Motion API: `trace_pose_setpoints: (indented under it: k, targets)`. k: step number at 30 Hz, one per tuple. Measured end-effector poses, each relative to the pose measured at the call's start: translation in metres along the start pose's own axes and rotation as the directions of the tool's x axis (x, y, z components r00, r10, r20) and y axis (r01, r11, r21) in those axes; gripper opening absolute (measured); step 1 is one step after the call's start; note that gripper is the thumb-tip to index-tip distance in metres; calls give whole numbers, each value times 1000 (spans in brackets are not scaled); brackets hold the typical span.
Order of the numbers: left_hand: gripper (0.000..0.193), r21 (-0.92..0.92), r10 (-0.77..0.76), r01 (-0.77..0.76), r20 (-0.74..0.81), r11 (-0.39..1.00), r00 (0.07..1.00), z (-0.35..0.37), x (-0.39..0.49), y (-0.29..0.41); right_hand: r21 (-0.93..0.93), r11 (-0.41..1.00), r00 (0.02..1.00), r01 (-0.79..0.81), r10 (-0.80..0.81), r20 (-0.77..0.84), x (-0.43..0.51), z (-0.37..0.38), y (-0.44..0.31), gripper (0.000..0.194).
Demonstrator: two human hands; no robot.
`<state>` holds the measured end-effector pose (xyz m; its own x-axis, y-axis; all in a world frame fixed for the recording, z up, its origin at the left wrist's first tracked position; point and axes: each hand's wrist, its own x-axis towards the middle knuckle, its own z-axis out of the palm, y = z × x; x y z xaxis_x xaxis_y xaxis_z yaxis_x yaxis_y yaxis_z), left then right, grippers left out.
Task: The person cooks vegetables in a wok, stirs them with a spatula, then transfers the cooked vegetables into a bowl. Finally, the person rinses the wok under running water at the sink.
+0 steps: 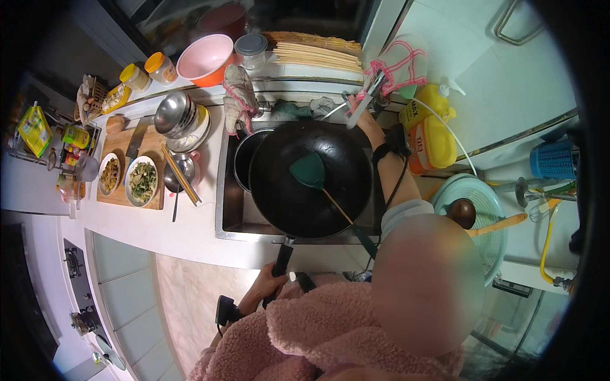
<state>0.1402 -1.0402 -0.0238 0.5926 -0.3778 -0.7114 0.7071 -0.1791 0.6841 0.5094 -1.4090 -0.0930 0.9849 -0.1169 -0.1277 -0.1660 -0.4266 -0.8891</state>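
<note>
My left hand point(273, 284) is closed around the black handle of a dark wok point(271, 205), which rests over the sink. Inside the wok lies a spatula point(308, 170) with a green blade, its handle leaning over the near right rim. Beyond the wok, my right hand point(358, 110) is raised at the faucet point(375, 85), partly hidden by its spout; whether the fingers grip it is unclear. A black pot point(244, 159) sits under the wok's left side in the steel sink point(233, 231).
Left of the sink stand a cutting board point(122, 202) with a cleaver point(137, 138) and two plates of food, stacked metal bowls point(172, 114), and chopsticks point(183, 178) over a ladle. Detergent bottles point(431, 147) and a green colander point(495, 247) stand at the right.
</note>
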Motion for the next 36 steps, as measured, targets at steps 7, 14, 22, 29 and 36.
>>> trace_pose_setpoints:
  k: [7, 14, 22, 29, 36]
  targets:
    - [15, 47, 37, -39, 37, 998, 999, -15, 4, 10, -195, 972, 991, -132, 122, -64, -89, -20, -39, 48]
    - [12, 87, 113, -119, 76, 989, 991, -43, 15, 12, -705, 701, 993, -106, 118, -32, -281, 10, -73, 56]
    - [12, 92, 168, -181, 132, 979, 977, -52, 36, 9, -580, 748, 930, -322, 365, -46, -374, 31, -81, 34]
    - [13, 194, 188, -217, 157, 957, 969, -69, 41, -12, -886, 433, 983, -164, -7, -186, -400, -27, -154, 32]
    - [15, 89, 165, -193, 255, 977, 953, -86, 41, -15, -900, 436, 992, 6, 111, 61, -417, -62, -237, 29]
